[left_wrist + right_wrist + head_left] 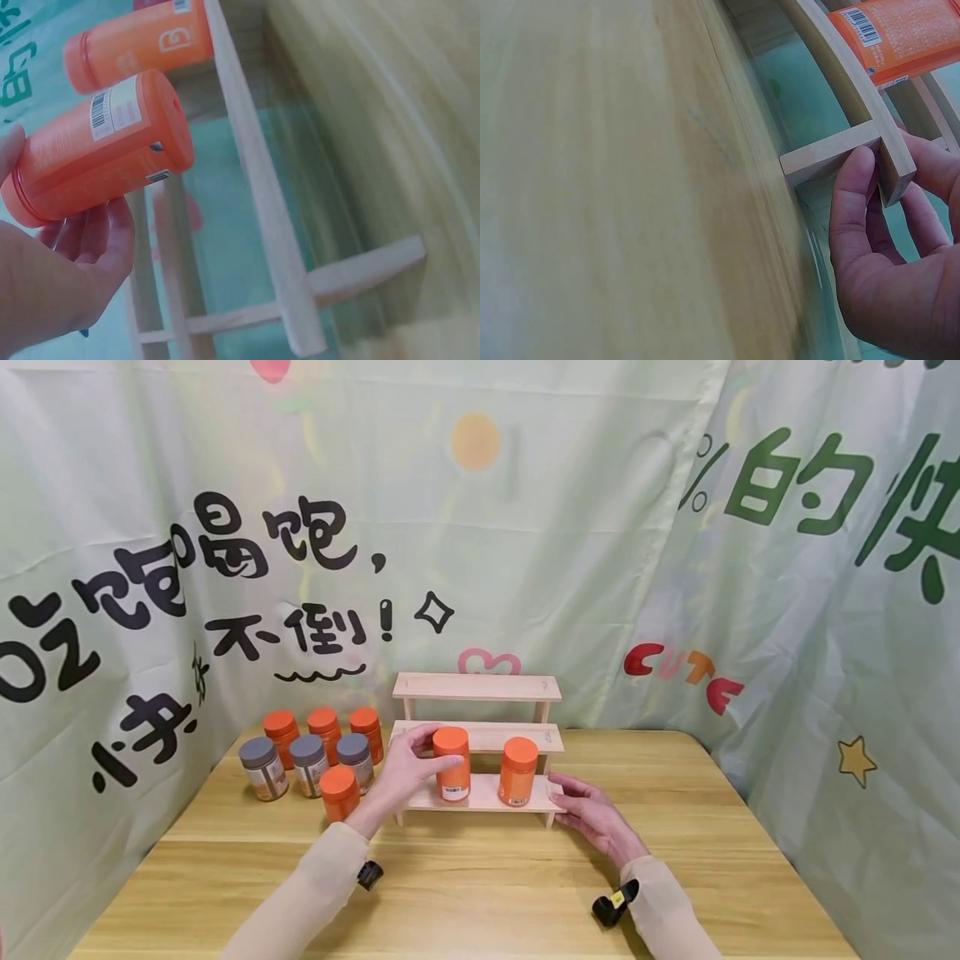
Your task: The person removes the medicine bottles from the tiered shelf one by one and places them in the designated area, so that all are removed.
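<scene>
My left hand [405,770] grips an orange jar [456,782] with its thumb and fingers around the sides. In the left wrist view the jar's base looks slightly apart from the lowest step [483,797] of a three-step wooden display rack [480,687]. Another orange jar [517,777] stands upright on that step, to the right. My right hand [596,821] holds the step's right end; in the right wrist view its thumb [853,202] presses near the leg while the fingers reach around the board's end.
Left of the rack, several jars stand on the wooden table [480,893]: orange ones such as the front jar [340,793], and grey-lidded ones such as the leftmost jar [264,770]. A printed fabric curtain [555,552] hangs behind the table and along its sides.
</scene>
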{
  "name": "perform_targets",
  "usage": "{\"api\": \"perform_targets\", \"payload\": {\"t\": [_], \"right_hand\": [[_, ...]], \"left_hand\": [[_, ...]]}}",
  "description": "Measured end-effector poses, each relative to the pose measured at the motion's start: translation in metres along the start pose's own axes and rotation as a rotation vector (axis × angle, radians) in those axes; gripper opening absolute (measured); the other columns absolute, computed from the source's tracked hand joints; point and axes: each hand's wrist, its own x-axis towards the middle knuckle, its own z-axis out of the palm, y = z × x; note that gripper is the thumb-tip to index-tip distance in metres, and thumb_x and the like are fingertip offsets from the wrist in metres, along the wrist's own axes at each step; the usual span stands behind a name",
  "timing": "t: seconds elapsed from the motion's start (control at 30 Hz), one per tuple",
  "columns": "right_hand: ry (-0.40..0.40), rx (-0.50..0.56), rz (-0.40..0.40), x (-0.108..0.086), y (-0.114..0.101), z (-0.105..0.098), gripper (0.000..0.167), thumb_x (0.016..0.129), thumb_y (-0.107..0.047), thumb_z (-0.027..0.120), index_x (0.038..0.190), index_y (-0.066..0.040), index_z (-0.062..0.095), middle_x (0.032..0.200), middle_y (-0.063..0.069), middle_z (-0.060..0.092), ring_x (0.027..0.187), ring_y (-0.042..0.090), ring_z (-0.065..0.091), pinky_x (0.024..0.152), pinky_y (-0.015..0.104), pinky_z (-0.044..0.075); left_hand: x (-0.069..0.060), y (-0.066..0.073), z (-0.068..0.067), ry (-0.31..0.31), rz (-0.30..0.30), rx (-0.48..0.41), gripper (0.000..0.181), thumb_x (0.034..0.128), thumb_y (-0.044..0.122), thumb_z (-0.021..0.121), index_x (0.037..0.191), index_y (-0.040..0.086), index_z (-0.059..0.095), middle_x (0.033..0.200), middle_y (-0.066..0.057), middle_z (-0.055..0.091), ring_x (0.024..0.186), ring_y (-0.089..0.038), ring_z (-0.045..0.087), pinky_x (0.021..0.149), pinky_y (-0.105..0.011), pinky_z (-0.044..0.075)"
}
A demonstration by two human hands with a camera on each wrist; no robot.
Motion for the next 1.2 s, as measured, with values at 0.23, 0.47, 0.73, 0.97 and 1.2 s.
{"api": "perform_targets", "payload": {"t": [0.23, 0.47, 0.73, 0.97, 1.2], "right_hand": [[0.007, 0.004, 0.007, 0.0, -0.001, 0.0, 0.056, 0.09, -0.009, 0.069, 0.142, -0.004, 0.049, 0.127, 0.01, 0.057, 0.085, 0.014, 0.066, 0.072, 0.025, 0.056], [-0.001, 0.0, -0.004, 0.0, -0.003, 0.001, 0.056, 0.091, -0.01, 0.069, 0.142, -0.003, 0.049, 0.122, 0.007, 0.06, 0.085, 0.014, 0.065, 0.072, 0.025, 0.056], [-0.023, 0.0, -0.006, -0.003, -0.003, 0.0, 0.058, 0.091, -0.01, 0.069, 0.144, -0.003, 0.046, 0.117, 0.006, 0.061, 0.085, 0.014, 0.065, 0.073, 0.025, 0.055], [-0.014, 0.007, 0.001, -0.002, -0.001, 0.0, 0.057, 0.091, -0.01, 0.068, 0.144, -0.004, 0.047, 0.118, 0.007, 0.061, 0.086, 0.014, 0.066, 0.073, 0.025, 0.056], [-0.023, 0.022, 0.006, -0.002, -0.001, 0.0, 0.059, 0.09, -0.009, 0.07, 0.144, -0.004, 0.047, 0.119, 0.007, 0.06, 0.086, 0.015, 0.066, 0.074, 0.025, 0.056]], "left_hand": [[-0.003, 0.009, -0.022, -0.028, -0.01, 0.06, 0.061, 0.0709, 0.041, 0.087, 0.125, 0.026, 0.064, 0.119, 0.002, 0.069, 0.109, -0.019, 0.064, 0.093, -0.037, 0.054], [-0.007, 0.019, -0.045, -0.03, 0.011, 0.084, 0.058, 0.0717, 0.043, 0.086, 0.123, 0.027, 0.064, 0.119, 0.001, 0.069, 0.11, -0.022, 0.064, 0.087, -0.035, 0.056], [-0.013, 0.023, -0.074, 0.019, 0.064, 0.102, 0.058, 0.0751, 0.037, 0.085, 0.126, 0.019, 0.063, 0.12, -0.006, 0.069, 0.103, -0.02, 0.066, 0.085, -0.028, 0.056], [-0.021, 0.021, -0.099, 0.089, 0.07, 0.128, 0.059, 0.079, 0.036, 0.082, 0.13, 0.017, 0.06, 0.122, -0.007, 0.068, 0.102, -0.014, 0.066, 0.086, -0.025, 0.055], [-0.027, 0.024, -0.119, 0.161, 0.073, 0.123, 0.062, 0.0814, 0.032, 0.081, 0.135, 0.012, 0.057, 0.121, -0.002, 0.067, 0.1, -0.009, 0.066, 0.084, -0.02, 0.055]]}}
